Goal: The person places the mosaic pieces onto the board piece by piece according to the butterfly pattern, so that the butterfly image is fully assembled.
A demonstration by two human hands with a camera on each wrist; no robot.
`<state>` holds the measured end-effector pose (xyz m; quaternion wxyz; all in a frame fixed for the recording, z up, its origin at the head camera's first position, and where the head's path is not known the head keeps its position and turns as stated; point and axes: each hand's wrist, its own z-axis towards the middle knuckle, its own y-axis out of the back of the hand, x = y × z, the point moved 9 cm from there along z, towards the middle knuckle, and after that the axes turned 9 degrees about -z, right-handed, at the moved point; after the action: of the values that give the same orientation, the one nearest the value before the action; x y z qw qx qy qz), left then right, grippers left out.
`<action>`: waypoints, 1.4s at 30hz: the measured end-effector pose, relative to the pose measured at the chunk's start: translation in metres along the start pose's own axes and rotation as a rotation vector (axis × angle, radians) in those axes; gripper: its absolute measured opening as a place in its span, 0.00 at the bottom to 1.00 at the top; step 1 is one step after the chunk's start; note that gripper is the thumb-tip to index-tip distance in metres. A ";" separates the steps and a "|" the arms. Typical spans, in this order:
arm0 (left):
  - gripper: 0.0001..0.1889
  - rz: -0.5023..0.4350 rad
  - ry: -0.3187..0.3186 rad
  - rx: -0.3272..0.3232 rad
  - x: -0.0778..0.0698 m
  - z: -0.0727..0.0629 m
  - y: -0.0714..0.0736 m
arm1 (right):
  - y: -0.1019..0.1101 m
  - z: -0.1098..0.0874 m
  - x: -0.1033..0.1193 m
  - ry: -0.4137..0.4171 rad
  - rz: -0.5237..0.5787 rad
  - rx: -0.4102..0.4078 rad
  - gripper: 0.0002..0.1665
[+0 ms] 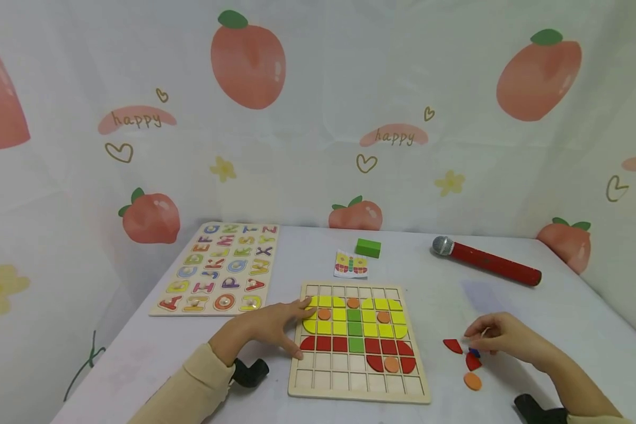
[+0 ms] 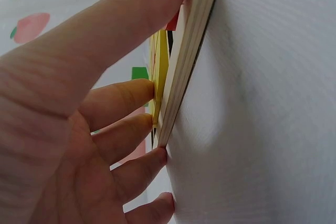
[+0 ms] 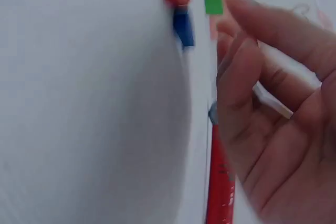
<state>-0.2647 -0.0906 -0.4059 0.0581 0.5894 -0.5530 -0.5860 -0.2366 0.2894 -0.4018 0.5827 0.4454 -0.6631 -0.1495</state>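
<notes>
A wooden grid board [image 1: 331,383] holds yellow, red, green and orange pieces in a butterfly pattern. My left hand [image 1: 272,323] rests at its left edge, thumb at the lower part and fingers over the upper left corner. In the left wrist view, the fingertips [image 2: 142,93] touch the yellow pieces and the board's side. Over the loose pieces at the right, my right hand [image 1: 509,337] hovers with loosely bent fingers and nothing visible between them. A blue piece [image 1: 474,353] lies just below it, beside red pieces [image 1: 453,346] and an orange disc [image 1: 473,381].
Behind the board are a small butterfly pattern card [image 1: 351,265] and a green block [image 1: 368,248]. An alphabet puzzle board [image 1: 217,271] lies at the left. A red microphone [image 1: 493,263] lies at the back right, before a curtain [image 1: 318,118] with printed peaches.
</notes>
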 end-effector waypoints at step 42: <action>0.46 0.001 0.004 0.005 -0.002 0.001 -0.001 | -0.005 -0.001 -0.007 0.020 -0.041 0.051 0.19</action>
<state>-0.2646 -0.0885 -0.4056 0.0582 0.5903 -0.5547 -0.5834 -0.2338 0.2921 -0.4094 0.5747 0.4749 -0.6515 -0.1401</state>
